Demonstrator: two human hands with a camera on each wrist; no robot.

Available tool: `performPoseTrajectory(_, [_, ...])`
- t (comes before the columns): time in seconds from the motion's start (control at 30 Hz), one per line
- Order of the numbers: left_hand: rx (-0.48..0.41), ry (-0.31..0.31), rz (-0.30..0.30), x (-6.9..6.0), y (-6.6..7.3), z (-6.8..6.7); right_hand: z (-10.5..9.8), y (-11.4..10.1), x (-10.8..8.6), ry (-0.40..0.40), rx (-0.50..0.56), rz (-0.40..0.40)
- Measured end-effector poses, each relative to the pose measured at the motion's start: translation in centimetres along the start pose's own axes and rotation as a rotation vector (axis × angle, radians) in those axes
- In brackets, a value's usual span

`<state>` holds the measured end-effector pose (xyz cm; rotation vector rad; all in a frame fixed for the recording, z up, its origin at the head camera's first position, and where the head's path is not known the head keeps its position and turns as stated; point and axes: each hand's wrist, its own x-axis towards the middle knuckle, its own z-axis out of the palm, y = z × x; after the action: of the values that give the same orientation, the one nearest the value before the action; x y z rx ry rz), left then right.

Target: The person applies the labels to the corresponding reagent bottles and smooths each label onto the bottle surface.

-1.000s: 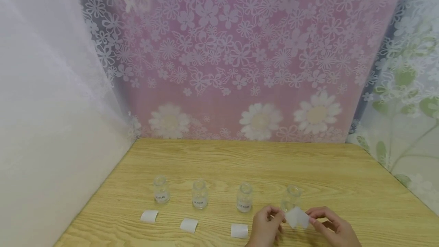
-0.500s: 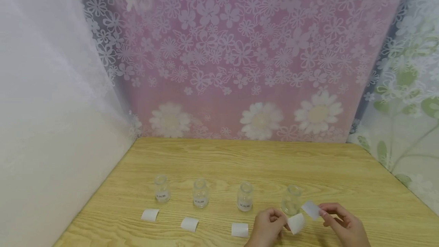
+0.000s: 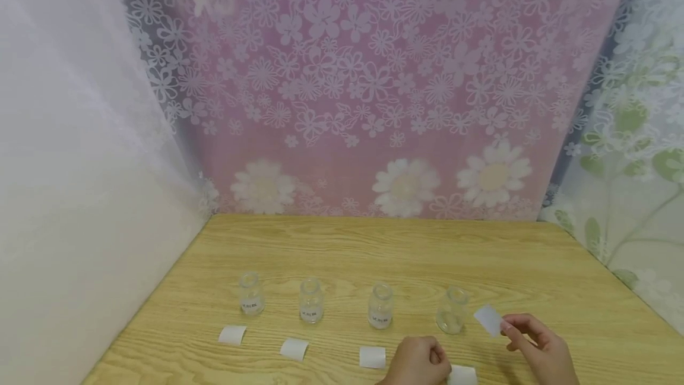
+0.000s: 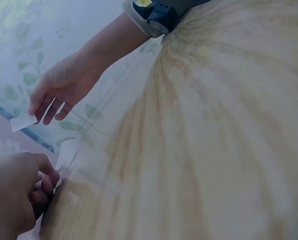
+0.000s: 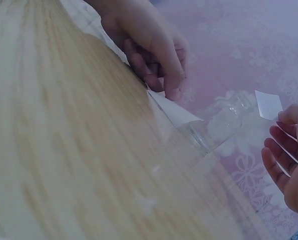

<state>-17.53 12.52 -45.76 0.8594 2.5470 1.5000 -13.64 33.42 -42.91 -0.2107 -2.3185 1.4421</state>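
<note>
My right hand pinches a small white label by its edge, raised above the table to the right of an unlabelled clear glass bottle. Low at the front, my left hand has its thumb and finger at the corner of a slightly curled white piece of paper, which lies at the table surface. In the right wrist view, that paper is under the left fingertips, and the label stands clear of the bottle. The other left fingers are curled in.
Three more glass bottles, each with a printed white label, stand in a row to the left: the far left bottle, a second bottle and a third bottle. White paper pieces lie before them on the wooden table. Curtains enclose it.
The label has come apart from the white paper, moving right and up with my right hand. My left hand has lowered the paper toward the front of the table.
</note>
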Motion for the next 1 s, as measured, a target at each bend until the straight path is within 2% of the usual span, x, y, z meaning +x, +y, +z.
performPoseTrajectory(0.13, [0.122, 0.003, 0.077, 0.1, -0.2, -0.1, 0.2, 0.1, 0.0, 0.002, 0.003, -0.011])
performPoseTrajectory(0.3, [0.188, 0.017, 0.08, 0.2, -0.3, 0.0, 0.4, 0.1, 0.0, -0.003, -0.001, 0.002])
performPoseTrajectory(0.5, [0.159, 0.05, 0.061, 0.3, -0.5, 0.2, 0.4, 0.0, 0.0, -0.011, -0.004, 0.022])
performPoseTrajectory(0.67, [0.144, 0.064, 0.066, 0.3, -0.7, 0.4, 0.5, 0.1, 0.0, -0.013, -0.004, -0.002])
performPoseTrajectory(0.8, [0.097, 0.091, 0.082, 0.4, -0.8, 0.5, 0.8, 0.5, 0.0, -0.022, 0.002, -0.033])
performPoseTrajectory(0.87, [0.052, 0.125, 0.139, 0.4, -0.7, 0.5, 1.0, 0.6, 0.0, -0.031, 0.0, -0.037])
performPoseTrajectory(1.0, [0.008, 0.178, 0.382, 0.4, -0.4, 0.3, 1.5, 0.8, -0.3, -0.067, -0.01, -0.004])
